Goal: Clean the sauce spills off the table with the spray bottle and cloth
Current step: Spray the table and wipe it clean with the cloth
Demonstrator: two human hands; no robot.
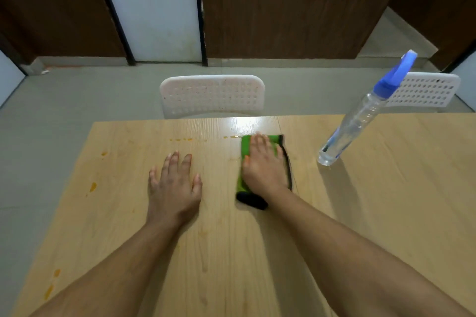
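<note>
R hand (265, 167) lies flat on the green cloth (246, 144), fingers straight & close together, pressing it onto the wooden table (386, 201). Fingertips reach the cloth's far edge; a black folded part sticks out by the wrist. L hand (173, 185) rests palm-down on bare wood, fingers spread a little, holding nothing, well apart from the cloth.

Just beyond the R fingertips & off to their left runs a thin dashed line of orange sauce (180, 139); the bit nearest the cloth is washed out by glare, prob. touching its corner. More orange spots (92, 186) sit left of the L fingers, near the table edge.

Spray bottle (360, 116), clear w/ blue trigger head, stands right of the R fingers, not touched. Two white chairs (211, 95) behind the table.
</note>
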